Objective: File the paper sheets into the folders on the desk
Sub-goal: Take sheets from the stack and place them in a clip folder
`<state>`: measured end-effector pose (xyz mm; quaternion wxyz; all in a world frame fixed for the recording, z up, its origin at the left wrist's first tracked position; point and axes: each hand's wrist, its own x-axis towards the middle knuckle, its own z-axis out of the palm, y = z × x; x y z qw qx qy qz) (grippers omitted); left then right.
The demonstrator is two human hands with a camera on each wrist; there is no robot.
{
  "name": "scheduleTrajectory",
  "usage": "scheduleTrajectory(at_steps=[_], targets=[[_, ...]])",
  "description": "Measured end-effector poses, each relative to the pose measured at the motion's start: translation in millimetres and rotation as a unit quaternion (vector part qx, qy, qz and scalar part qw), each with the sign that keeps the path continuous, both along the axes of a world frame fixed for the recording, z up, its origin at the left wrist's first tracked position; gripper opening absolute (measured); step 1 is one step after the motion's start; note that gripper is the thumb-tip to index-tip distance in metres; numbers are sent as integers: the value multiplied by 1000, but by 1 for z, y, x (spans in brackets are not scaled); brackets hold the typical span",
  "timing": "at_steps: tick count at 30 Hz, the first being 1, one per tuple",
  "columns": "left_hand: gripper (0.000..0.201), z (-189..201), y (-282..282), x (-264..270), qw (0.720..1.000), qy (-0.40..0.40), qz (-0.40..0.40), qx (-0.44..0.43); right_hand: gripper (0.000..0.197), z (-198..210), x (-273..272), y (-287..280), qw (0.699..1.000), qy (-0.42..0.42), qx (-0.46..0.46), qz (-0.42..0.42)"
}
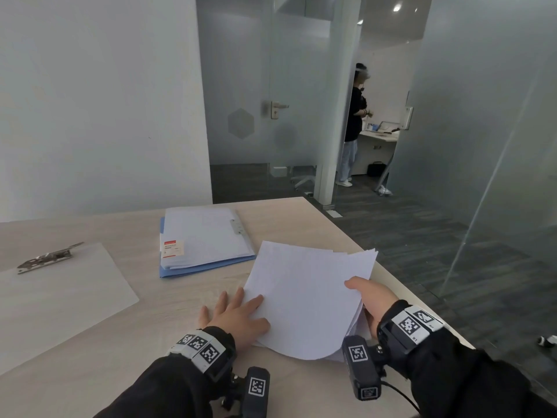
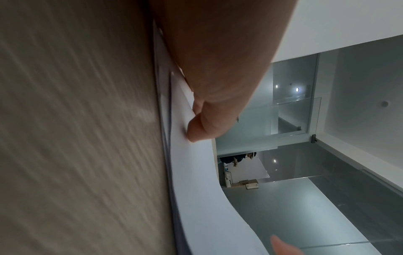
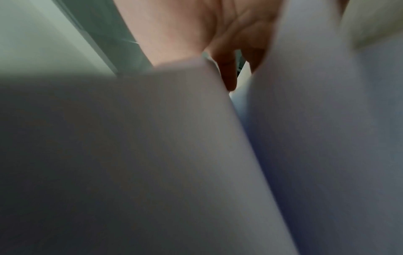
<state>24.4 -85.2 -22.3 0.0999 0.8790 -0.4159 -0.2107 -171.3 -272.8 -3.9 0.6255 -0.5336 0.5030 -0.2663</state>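
Only right wrist: fingers (image 3: 226,75) under lifted sheets (image 3: 130,155).

Pale wood-grain surface (image 1: 150,297). White wall (image 1: 99,101) behind. Frosted glass door (image 1: 241,86) with metal lever handle (image 1: 275,108), shut. Beyond glass partition (image 1: 482,101), a person (image 1: 354,122) in dark top, pale trousers stands at white desk (image 1: 376,146). Dark plank floor (image 1: 407,236). Ceiling light (image 1: 397,8) lit.
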Motion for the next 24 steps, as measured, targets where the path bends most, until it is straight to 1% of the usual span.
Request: scheduleTrajectory(at_steps=[2, 5, 7, 9, 11, 13, 14, 16, 18, 21, 23, 24], targets=[[71, 0, 0, 0, 1000, 0, 1, 0, 28, -4, -1, -3, 1000, -9, 0, -16], [71, 1, 0, 0, 1000, 0, -2, 3, 29, -12, -5, -5, 999, 46, 11, -13], [71, 2, -1, 0, 1000, -2, -5, 5, 21, -18, -8, -7, 997, 78, 15, 11], [71, 2, -1, 0, 1000, -3, -5, 5, 16, -25, -11, -13, 994, 102, -6, 35], [71, 1, -1, 0, 1000, -7, -2, 6, 21, -27, -16, -19, 991, 122, -34, 52], [72, 0, -1, -1, 1000, -10, -2, 11, 15, -25, -23, -22, 989, 129, -53, 54], [72, 0, -1, -1, 1000, -10, -4, 15, 16, -22, -28, -21, 989, 131, -55, 46], [71, 0, -2, 0, 1000, -12, -7, 20, 22, -16, -40, -16, 991, 117, -58, 26], [70, 2, -2, -1, 1000, -15, -6, 18, 11, -13, -50, -9, 993, 90, -71, 16], [67, 3, -2, -1, 1000, -3, -1, 5, 16, -6, -61, 7, 996, 29, -85, -3], [63, 5, -1, 1, 999, 20, 23, -36, 20, -1, -66, 15, 995, -26, -91, -6], [60, 7, 0, 2, 995, 38, 45, -80, 21, 3, -68, 18, 994, -55, -94, -6]])
